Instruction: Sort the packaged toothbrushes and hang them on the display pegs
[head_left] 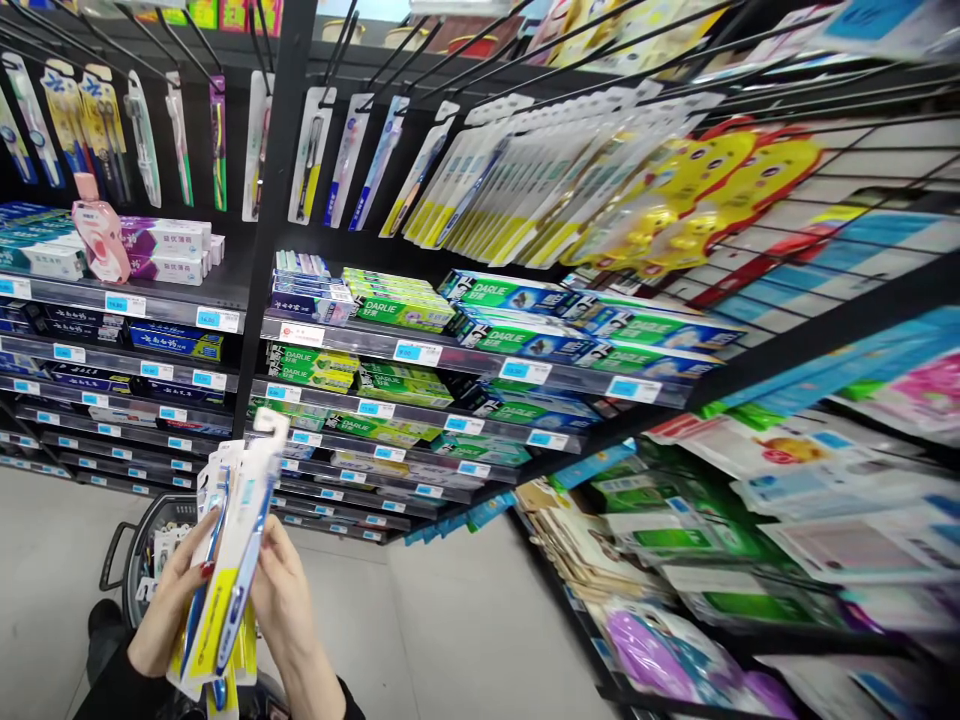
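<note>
Several packaged toothbrushes (pixel 238 530) with white and yellow backing cards and blue handles are bunched upright between my hands at the lower left. My left hand (pixel 171 600) wraps round the bunch from the left, its thumb with a red nail lying across the packs. From the right, my right hand (pixel 281 590) grips the edge of the same bunch, its fingers partly hidden behind the cards. Behind and below my left hand is a grey basket (pixel 154 515) with more packaged toothbrushes in it.
Toothbrush packs (pixel 525 180) hang from hooks above shelves of toothpaste boxes (pixel 510 290). A pink bottle (pixel 101 235) stands on the left shelf. Bagged goods (pixel 750 480) fill the right-hand rack. Pale floor tiles (pixel 450 620) lie between the racks.
</note>
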